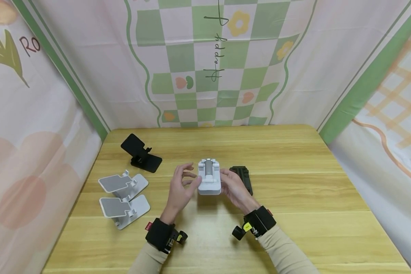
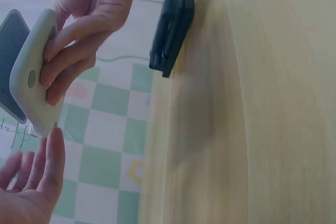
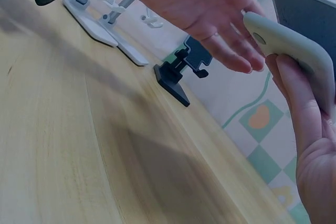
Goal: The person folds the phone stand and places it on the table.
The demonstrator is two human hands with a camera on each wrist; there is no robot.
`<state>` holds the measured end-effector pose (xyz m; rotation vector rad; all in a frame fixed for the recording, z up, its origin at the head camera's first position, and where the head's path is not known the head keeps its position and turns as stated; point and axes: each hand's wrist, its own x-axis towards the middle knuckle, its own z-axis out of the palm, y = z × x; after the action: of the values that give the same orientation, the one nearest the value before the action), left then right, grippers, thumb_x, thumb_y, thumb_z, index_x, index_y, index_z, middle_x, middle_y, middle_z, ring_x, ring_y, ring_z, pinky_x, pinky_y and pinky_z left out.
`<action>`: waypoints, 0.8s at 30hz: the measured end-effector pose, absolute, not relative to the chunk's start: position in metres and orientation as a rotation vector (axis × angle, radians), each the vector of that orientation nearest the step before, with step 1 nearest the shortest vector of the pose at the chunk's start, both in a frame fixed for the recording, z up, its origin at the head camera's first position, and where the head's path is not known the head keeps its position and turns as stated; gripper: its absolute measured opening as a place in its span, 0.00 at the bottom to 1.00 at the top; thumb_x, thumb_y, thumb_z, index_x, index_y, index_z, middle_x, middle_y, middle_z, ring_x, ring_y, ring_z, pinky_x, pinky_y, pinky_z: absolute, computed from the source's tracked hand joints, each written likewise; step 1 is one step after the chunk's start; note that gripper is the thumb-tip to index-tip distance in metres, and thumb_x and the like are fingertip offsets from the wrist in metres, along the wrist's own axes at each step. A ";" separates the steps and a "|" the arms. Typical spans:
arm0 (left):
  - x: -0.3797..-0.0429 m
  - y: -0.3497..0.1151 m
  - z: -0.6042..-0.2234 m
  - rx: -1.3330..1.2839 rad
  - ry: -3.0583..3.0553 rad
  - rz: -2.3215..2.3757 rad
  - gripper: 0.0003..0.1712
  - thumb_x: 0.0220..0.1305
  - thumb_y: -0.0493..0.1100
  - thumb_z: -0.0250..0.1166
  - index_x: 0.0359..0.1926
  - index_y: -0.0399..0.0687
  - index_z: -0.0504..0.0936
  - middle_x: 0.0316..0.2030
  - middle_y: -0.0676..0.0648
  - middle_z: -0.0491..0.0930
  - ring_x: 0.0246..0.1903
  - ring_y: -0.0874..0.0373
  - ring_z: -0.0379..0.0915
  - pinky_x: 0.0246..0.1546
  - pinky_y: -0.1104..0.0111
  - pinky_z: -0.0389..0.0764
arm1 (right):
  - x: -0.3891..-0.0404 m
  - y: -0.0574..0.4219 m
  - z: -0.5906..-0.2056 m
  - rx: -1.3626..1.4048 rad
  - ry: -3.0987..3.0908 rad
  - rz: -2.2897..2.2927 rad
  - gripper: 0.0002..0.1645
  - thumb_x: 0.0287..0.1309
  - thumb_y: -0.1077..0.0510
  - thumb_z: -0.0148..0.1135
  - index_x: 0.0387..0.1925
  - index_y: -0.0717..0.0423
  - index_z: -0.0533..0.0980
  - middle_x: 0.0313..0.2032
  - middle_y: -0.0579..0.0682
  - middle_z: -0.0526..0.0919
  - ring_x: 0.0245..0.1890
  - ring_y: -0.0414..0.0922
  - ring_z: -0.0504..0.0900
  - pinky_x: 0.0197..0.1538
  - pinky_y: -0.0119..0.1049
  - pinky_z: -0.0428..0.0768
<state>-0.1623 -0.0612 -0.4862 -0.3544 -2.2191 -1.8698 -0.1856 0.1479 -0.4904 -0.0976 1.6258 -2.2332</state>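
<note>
A white folding phone stand (image 1: 209,187) is held above the table, its hinged arm folded down. My right hand (image 1: 235,189) grips it from the right side, with fingers on the underside of its base, as the right wrist view shows. In both wrist views its grey-padded plate lies close alongside the base. My left hand (image 1: 180,189) is at the stand's left edge, thumb tip at the side and the other fingers loosely spread. A folded black phone stand (image 1: 242,178) lies on the table just beyond my right hand.
Two unfolded white phone stands (image 1: 142,180) (image 1: 140,205) stand at the table's left, one in front of the other. Behind them stands an unfolded black phone stand (image 1: 150,163). Patterned cloth (image 1: 205,95) hangs along the back and sides of the wooden table (image 1: 315,228).
</note>
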 end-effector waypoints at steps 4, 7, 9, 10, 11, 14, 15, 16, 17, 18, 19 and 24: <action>-0.162 -0.059 -0.485 -0.206 -2.266 -1.999 0.35 0.70 0.46 0.68 0.71 0.41 0.67 0.61 0.35 0.72 0.48 0.49 0.80 0.45 0.64 0.84 | -0.185 0.148 -0.490 -0.099 1.625 -2.237 0.25 0.79 0.57 0.50 0.64 0.74 0.64 0.44 0.52 0.86 0.35 0.41 0.87 0.34 0.26 0.84; -0.162 -0.058 -0.483 -0.108 -2.275 -2.134 0.37 0.71 0.51 0.67 0.73 0.43 0.65 0.61 0.38 0.71 0.48 0.51 0.81 0.46 0.62 0.84 | -0.185 0.148 -0.490 -0.095 1.624 -2.239 0.25 0.79 0.57 0.50 0.64 0.74 0.64 0.44 0.51 0.86 0.35 0.40 0.87 0.33 0.26 0.84; -0.163 -0.058 -0.482 -0.067 -2.273 -2.217 0.38 0.71 0.53 0.66 0.74 0.44 0.64 0.61 0.39 0.71 0.48 0.51 0.81 0.47 0.60 0.84 | -0.185 0.148 -0.490 -0.096 1.622 -2.241 0.25 0.79 0.57 0.50 0.64 0.74 0.64 0.44 0.51 0.86 0.35 0.40 0.87 0.32 0.26 0.84; -0.163 -0.058 -0.482 -0.051 -2.274 -2.252 0.38 0.72 0.54 0.65 0.74 0.44 0.63 0.61 0.39 0.71 0.48 0.52 0.80 0.47 0.60 0.84 | -0.185 0.148 -0.490 -0.098 1.623 -2.241 0.25 0.79 0.57 0.50 0.64 0.74 0.64 0.44 0.51 0.86 0.35 0.40 0.87 0.33 0.26 0.84; -0.163 -0.058 -0.482 -0.036 -2.266 -2.295 0.38 0.72 0.54 0.65 0.74 0.44 0.63 0.61 0.40 0.71 0.48 0.52 0.80 0.48 0.60 0.84 | -0.185 0.148 -0.490 -0.101 1.624 -2.241 0.25 0.79 0.57 0.51 0.64 0.74 0.64 0.44 0.51 0.86 0.35 0.40 0.87 0.33 0.26 0.84; -0.164 -0.058 -0.482 -0.005 -2.253 -2.385 0.38 0.73 0.55 0.63 0.74 0.41 0.63 0.61 0.38 0.71 0.47 0.53 0.79 0.48 0.62 0.83 | -0.185 0.148 -0.489 -0.114 1.624 -2.241 0.26 0.79 0.57 0.51 0.64 0.74 0.64 0.44 0.51 0.86 0.35 0.41 0.87 0.34 0.27 0.85; -0.165 -0.058 -0.482 0.009 -2.247 -2.413 0.37 0.73 0.55 0.63 0.74 0.41 0.64 0.62 0.38 0.71 0.47 0.53 0.78 0.47 0.64 0.82 | -0.185 0.148 -0.489 -0.119 1.624 -2.240 0.26 0.79 0.57 0.51 0.64 0.74 0.64 0.44 0.51 0.86 0.36 0.41 0.87 0.34 0.27 0.85; -0.165 -0.058 -0.482 0.022 -2.243 -2.437 0.37 0.73 0.55 0.63 0.73 0.40 0.65 0.62 0.38 0.72 0.47 0.54 0.78 0.47 0.65 0.81 | -0.185 0.148 -0.489 -0.123 1.625 -2.239 0.26 0.79 0.57 0.51 0.64 0.75 0.64 0.44 0.52 0.86 0.36 0.41 0.87 0.34 0.27 0.85; -0.165 -0.058 -0.482 0.031 -2.237 -2.459 0.37 0.73 0.55 0.63 0.73 0.40 0.66 0.62 0.38 0.73 0.47 0.54 0.78 0.47 0.65 0.81 | -0.185 0.148 -0.489 -0.125 1.626 -2.238 0.26 0.79 0.57 0.51 0.64 0.74 0.64 0.44 0.52 0.86 0.36 0.40 0.87 0.33 0.26 0.84; -0.166 -0.058 -0.481 0.032 -2.242 -2.471 0.37 0.73 0.56 0.62 0.73 0.39 0.67 0.62 0.37 0.73 0.47 0.54 0.77 0.47 0.65 0.81 | -0.185 0.148 -0.489 -0.126 1.627 -2.238 0.26 0.79 0.57 0.51 0.65 0.74 0.64 0.44 0.52 0.86 0.35 0.40 0.87 0.33 0.26 0.84; -0.166 -0.058 -0.481 0.034 -2.250 -2.481 0.37 0.73 0.56 0.62 0.72 0.38 0.68 0.62 0.37 0.74 0.47 0.54 0.77 0.48 0.65 0.80 | -0.185 0.148 -0.489 -0.129 1.629 -2.237 0.26 0.79 0.57 0.50 0.65 0.74 0.64 0.44 0.51 0.86 0.35 0.40 0.87 0.33 0.26 0.84; -0.165 -0.059 -0.479 0.020 -2.292 -2.524 0.36 0.75 0.56 0.59 0.72 0.35 0.68 0.60 0.37 0.76 0.47 0.54 0.75 0.52 0.60 0.79 | -0.185 0.149 -0.492 -0.143 1.642 -2.226 0.23 0.79 0.57 0.49 0.62 0.74 0.65 0.44 0.51 0.86 0.35 0.40 0.87 0.34 0.27 0.84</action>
<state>-0.1645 -0.0586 -0.4792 0.0202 -2.2915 -2.5235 -0.1851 0.1489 -0.4919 -0.1427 1.6422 -2.2264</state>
